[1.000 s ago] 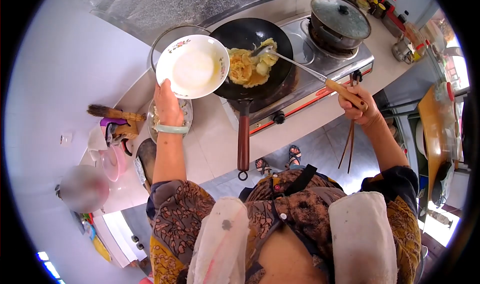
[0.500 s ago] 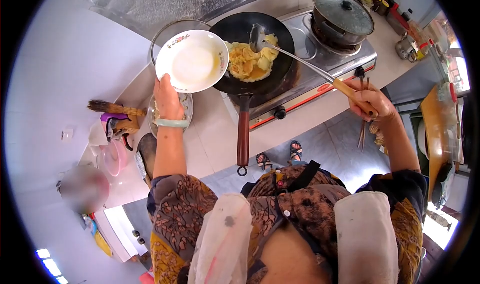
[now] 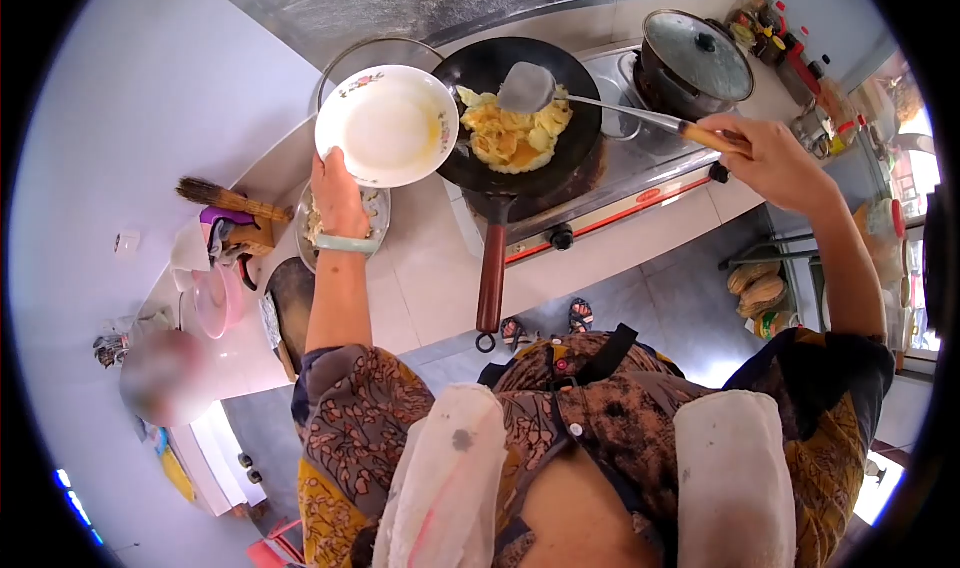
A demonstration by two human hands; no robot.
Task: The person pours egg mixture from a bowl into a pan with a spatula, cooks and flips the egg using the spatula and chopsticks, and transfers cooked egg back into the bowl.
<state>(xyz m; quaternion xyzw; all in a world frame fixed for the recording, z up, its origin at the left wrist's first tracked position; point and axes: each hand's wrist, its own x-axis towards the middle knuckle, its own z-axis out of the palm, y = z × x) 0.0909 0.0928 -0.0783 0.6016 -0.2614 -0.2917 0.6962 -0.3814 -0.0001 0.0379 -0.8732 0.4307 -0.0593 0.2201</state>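
My left hand grips the rim of a white flowered bowl, tilted beside the wok, with a trace of yellow liquid inside. My right hand is wrapped round the wooden handle of a wok spatula. Its metal blade is over the far part of the cooked egg; I cannot tell if it touches. The egg lies in the black wok on the stove, and the wok's brown handle points towards me.
A lidded pot stands on the right burner. Below my left wrist is a bowl of chopped food. A brush, pink basin and dark board are at left. Bottles line the back right.
My right hand has moved up and right, and the spatula blade has turned to show its flat face. The chopsticks seen by my right hand no longer show. The bowl stays by the wok.
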